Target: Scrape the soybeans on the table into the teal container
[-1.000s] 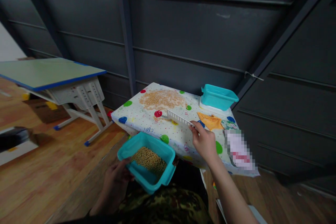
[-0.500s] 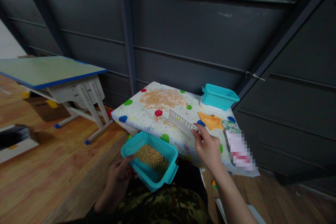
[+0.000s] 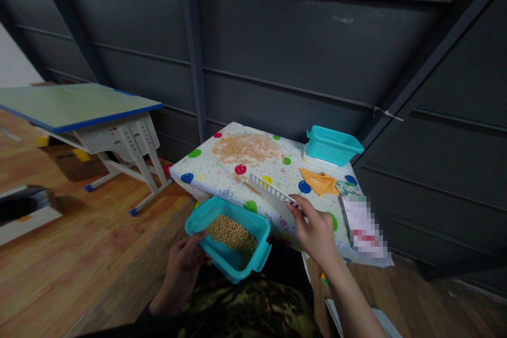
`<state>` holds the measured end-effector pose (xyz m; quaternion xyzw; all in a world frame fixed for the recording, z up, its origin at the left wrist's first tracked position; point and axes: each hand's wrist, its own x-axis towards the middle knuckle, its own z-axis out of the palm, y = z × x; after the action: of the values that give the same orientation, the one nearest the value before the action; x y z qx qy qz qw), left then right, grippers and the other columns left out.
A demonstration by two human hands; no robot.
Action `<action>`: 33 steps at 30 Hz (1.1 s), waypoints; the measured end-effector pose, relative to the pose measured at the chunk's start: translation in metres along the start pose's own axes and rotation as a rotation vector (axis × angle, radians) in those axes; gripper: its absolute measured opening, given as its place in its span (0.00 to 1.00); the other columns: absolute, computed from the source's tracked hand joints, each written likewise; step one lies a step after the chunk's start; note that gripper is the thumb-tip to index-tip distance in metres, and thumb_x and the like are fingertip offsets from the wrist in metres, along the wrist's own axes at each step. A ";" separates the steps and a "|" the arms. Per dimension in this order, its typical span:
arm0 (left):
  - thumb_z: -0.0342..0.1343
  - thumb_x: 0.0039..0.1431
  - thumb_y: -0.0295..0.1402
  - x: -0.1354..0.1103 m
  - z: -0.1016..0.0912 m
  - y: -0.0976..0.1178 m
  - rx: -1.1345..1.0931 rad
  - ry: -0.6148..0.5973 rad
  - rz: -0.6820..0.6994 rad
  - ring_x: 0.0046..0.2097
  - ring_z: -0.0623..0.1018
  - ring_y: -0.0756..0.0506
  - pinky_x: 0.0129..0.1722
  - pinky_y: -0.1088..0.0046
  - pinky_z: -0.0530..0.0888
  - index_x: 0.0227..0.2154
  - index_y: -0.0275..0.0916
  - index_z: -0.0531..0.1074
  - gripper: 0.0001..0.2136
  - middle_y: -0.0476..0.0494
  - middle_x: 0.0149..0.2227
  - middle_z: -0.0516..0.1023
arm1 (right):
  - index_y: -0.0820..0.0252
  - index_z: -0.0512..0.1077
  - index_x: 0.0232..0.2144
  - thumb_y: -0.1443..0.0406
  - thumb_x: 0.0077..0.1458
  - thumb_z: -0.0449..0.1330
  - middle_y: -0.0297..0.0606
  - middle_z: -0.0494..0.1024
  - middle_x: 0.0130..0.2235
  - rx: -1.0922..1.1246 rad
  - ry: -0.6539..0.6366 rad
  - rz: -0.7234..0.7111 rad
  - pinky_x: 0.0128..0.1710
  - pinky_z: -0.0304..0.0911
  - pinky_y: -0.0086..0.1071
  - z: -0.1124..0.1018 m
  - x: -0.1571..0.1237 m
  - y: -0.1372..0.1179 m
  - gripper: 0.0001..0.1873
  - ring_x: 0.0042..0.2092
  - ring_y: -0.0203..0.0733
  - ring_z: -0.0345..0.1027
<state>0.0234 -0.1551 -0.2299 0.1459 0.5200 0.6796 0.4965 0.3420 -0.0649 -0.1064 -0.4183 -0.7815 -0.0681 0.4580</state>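
Note:
My left hand is closed on the left side of a turquoise plastic tub, held against the near edge of the table. Yellow soybeans lie heaped across the middle of the tub. In my right hand is a white slotted plastic strip, pinched at its near end and held low over the cloth. Beyond it, more soybeans spread over the tabletop. A few beans lie by the strip's far end, partly hidden by it.
A balloon-print tablecloth covers the table. At its back right stands a second turquoise tub, with an orange cloth in front. A blurred-out sheet lies at the right edge. To the left is a desk.
My right hand has drawn the white strip slightly toward the table's near edge and the tub. The left hand keeps its hold on the tub.

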 end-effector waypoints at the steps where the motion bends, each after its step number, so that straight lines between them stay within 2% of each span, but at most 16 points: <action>1: 0.90 0.42 0.58 -0.001 0.002 0.001 -0.004 0.016 0.003 0.20 0.76 0.46 0.21 0.68 0.77 0.19 0.46 0.79 0.28 0.49 0.19 0.77 | 0.53 0.93 0.56 0.67 0.82 0.63 0.40 0.96 0.37 0.011 -0.005 -0.003 0.30 0.75 0.30 0.000 -0.001 0.000 0.17 0.27 0.47 0.89; 6: 0.90 0.45 0.53 -0.009 0.011 0.008 -0.017 0.017 0.000 0.21 0.76 0.45 0.20 0.67 0.78 0.19 0.46 0.79 0.26 0.48 0.19 0.78 | 0.51 0.93 0.55 0.66 0.81 0.63 0.40 0.97 0.37 0.051 -0.018 0.023 0.31 0.78 0.31 -0.002 0.001 0.003 0.17 0.28 0.48 0.91; 9: 0.92 0.40 0.51 -0.011 0.015 0.010 -0.017 0.038 -0.016 0.20 0.75 0.45 0.20 0.67 0.77 0.18 0.46 0.78 0.27 0.49 0.18 0.76 | 0.50 0.93 0.54 0.65 0.80 0.64 0.40 0.98 0.39 0.058 -0.030 0.056 0.33 0.81 0.31 -0.004 0.007 0.008 0.16 0.31 0.49 0.93; 12: 0.92 0.34 0.54 -0.010 0.017 0.008 -0.003 0.072 -0.026 0.18 0.73 0.46 0.18 0.67 0.75 0.16 0.46 0.76 0.29 0.50 0.17 0.73 | 0.50 0.93 0.55 0.65 0.80 0.65 0.39 0.97 0.38 0.062 -0.060 0.070 0.33 0.82 0.31 -0.004 0.012 0.013 0.15 0.31 0.49 0.92; 15: 0.91 0.34 0.56 -0.008 0.016 0.007 0.008 0.074 -0.011 0.18 0.72 0.46 0.18 0.66 0.75 0.15 0.47 0.76 0.30 0.51 0.16 0.71 | 0.49 0.94 0.56 0.65 0.80 0.67 0.40 0.98 0.40 0.063 -0.077 0.049 0.33 0.81 0.31 -0.003 0.015 0.014 0.14 0.31 0.50 0.93; 22: 0.91 0.38 0.57 -0.011 0.022 0.013 0.021 0.059 0.001 0.20 0.76 0.45 0.19 0.66 0.77 0.17 0.47 0.78 0.29 0.47 0.19 0.77 | 0.52 0.93 0.56 0.67 0.81 0.65 0.37 0.94 0.33 0.114 -0.060 -0.027 0.29 0.77 0.29 -0.003 0.009 -0.005 0.16 0.24 0.45 0.87; 28: 0.92 0.33 0.56 -0.017 0.032 0.028 0.040 0.047 0.001 0.19 0.75 0.45 0.19 0.66 0.79 0.17 0.49 0.76 0.29 0.49 0.17 0.75 | 0.51 0.93 0.57 0.69 0.82 0.65 0.42 0.98 0.41 0.183 -0.086 -0.050 0.31 0.79 0.30 -0.014 -0.004 -0.028 0.16 0.29 0.45 0.90; 33: 0.92 0.32 0.57 -0.018 0.032 0.032 0.043 0.043 0.003 0.18 0.74 0.46 0.18 0.67 0.77 0.16 0.47 0.77 0.29 0.48 0.16 0.74 | 0.51 0.92 0.54 0.66 0.81 0.65 0.41 0.98 0.41 0.126 0.009 0.035 0.34 0.82 0.31 -0.007 0.003 -0.019 0.14 0.32 0.47 0.93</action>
<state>0.0377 -0.1510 -0.1843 0.1427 0.5450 0.6719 0.4807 0.3320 -0.0788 -0.0948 -0.4019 -0.7746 -0.0124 0.4881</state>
